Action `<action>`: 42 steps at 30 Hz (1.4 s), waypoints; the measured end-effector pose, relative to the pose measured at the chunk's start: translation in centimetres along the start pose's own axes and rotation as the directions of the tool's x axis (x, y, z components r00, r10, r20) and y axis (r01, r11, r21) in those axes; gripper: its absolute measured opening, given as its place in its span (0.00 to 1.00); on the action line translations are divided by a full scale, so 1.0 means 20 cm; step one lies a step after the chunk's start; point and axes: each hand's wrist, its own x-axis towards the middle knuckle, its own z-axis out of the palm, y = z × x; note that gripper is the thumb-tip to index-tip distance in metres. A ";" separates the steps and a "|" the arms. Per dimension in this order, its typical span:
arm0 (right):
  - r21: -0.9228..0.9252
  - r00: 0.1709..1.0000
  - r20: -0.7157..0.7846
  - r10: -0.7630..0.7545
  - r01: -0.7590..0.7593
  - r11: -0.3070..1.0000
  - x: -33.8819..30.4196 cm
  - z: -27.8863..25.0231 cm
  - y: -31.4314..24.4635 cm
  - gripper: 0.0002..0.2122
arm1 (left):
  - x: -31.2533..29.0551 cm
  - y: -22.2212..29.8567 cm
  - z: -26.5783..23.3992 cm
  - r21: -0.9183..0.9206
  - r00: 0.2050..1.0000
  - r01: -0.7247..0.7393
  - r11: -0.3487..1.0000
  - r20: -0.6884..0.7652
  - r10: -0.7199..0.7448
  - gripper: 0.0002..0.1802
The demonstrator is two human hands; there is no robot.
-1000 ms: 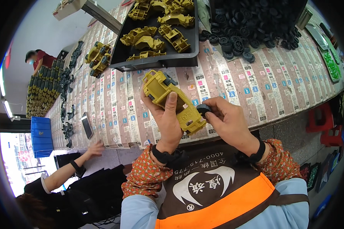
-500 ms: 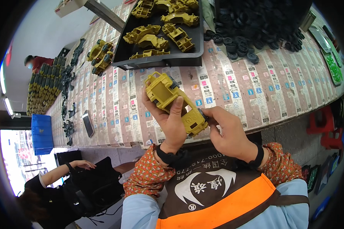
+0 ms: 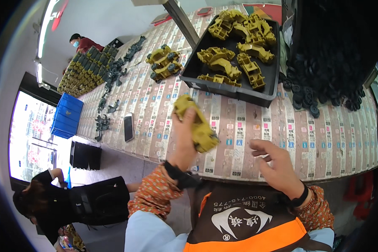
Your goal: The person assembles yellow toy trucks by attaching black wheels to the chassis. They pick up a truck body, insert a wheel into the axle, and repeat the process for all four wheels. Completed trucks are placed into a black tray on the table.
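A yellow plastic toy car body (image 3: 203, 131) is tilted above the front part of the table, slightly blurred by motion. My left hand (image 3: 183, 143) grips it along its side, thumb across the top. A dark wheel shows at its lower right side. My right hand (image 3: 277, 166) hovers to the right, apart from the car, with fingers partly stretched and no object visible in them. Beyond the hands, a black tray (image 3: 229, 93) contains several more yellow car bodies. To its right lies a large heap of black wheels (image 3: 308, 98).
Yellow cars with wheels (image 3: 164, 63) stand left of the tray. A phone (image 3: 129, 127) and a row of dark parts (image 3: 102, 122) lie farther left. Stacked yellow-and-dark cars (image 3: 88, 69) and a blue crate (image 3: 67, 115) are beyond. Another person (image 3: 50, 206) is at lower left.
My right hand has come away from the car and moved right. My left hand still holds the car. The view has turned, so the table contents appear farther right.
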 end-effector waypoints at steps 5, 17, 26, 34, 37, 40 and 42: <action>0.067 0.986 -0.119 0.114 -0.106 0.992 -0.06 -0.15 0.09 0.15 | 0.84 0.03 -0.61 -0.196 0.950 0.290 0.937 -0.056 -0.306 0.13; 0.077 0.934 -0.279 0.225 -0.211 0.974 -0.28 -0.29 0.14 0.13 | 1.46 0.23 0.04 0.612 0.841 -0.523 0.593 0.260 0.474 0.29; -0.262 0.953 -0.301 0.043 -0.126 0.957 -0.34 -0.41 0.10 0.11 | 1.31 0.02 0.62 0.694 0.811 -0.523 -0.495 0.584 -0.039 0.50; -0.626 0.863 -0.479 -0.162 -0.207 0.752 -0.05 -0.82 0.34 0.09 | 1.18 0.24 0.37 0.827 0.895 -0.343 0.444 0.431 -0.111 0.35; -0.730 0.840 -0.487 -0.239 -0.242 0.640 0.15 -1.01 0.53 0.11 | 0.78 0.36 0.40 0.288 0.827 -0.113 0.951 0.557 -0.071 0.26; -0.729 0.836 -0.510 -0.201 -0.296 0.618 0.34 -0.98 0.47 0.14 | 0.61 0.36 0.17 0.048 0.726 0.053 0.997 0.684 -0.071 0.29; -0.766 0.840 -0.493 -0.227 -0.296 0.570 0.43 -0.97 0.51 0.15 | 0.33 0.38 0.23 -0.059 0.671 0.210 0.976 0.734 -0.100 0.31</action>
